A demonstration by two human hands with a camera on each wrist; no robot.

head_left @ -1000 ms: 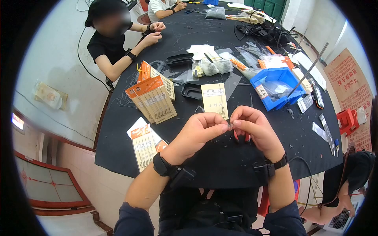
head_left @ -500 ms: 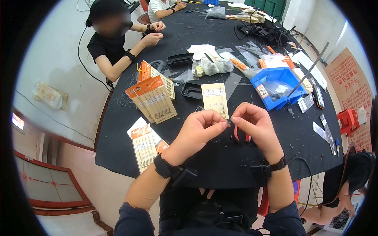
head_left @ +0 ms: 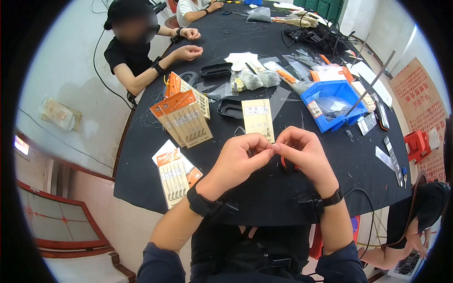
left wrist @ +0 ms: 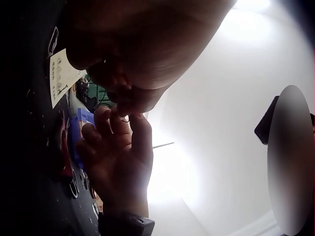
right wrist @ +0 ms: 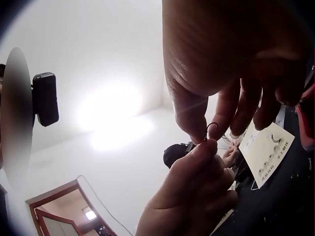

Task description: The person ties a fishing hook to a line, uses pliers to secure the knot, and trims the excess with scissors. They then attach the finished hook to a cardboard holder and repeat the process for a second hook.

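In the head view my left hand (head_left: 240,155) and right hand (head_left: 302,153) meet at the fingertips over the near part of the table. Between them is a small dark fish hook (right wrist: 212,126), its bend showing above the left fingertips in the right wrist view. My left thumb and forefinger pinch the hook low down, while the right thumb and forefinger close on it from the other side. Red-handled pliers (head_left: 286,163) lie beneath the right hand, partly hidden. Just beyond the hands lies a cream hook card (head_left: 257,120) with hooks and lines on it.
Orange-topped packs of rigged hooks (head_left: 184,120) stand at the left, with another pack (head_left: 172,179) nearer. A blue bin (head_left: 325,123) with a metal rod sits at the right. A jar (head_left: 237,78), plastic bags and black trays lie beyond. Another person (head_left: 130,52) works across the table.
The fingertips of both hands have come closer together, covering the small hook in the head view. The right hand has dipped slightly, hiding more of the pliers. The person opposite moved their hands rightward.
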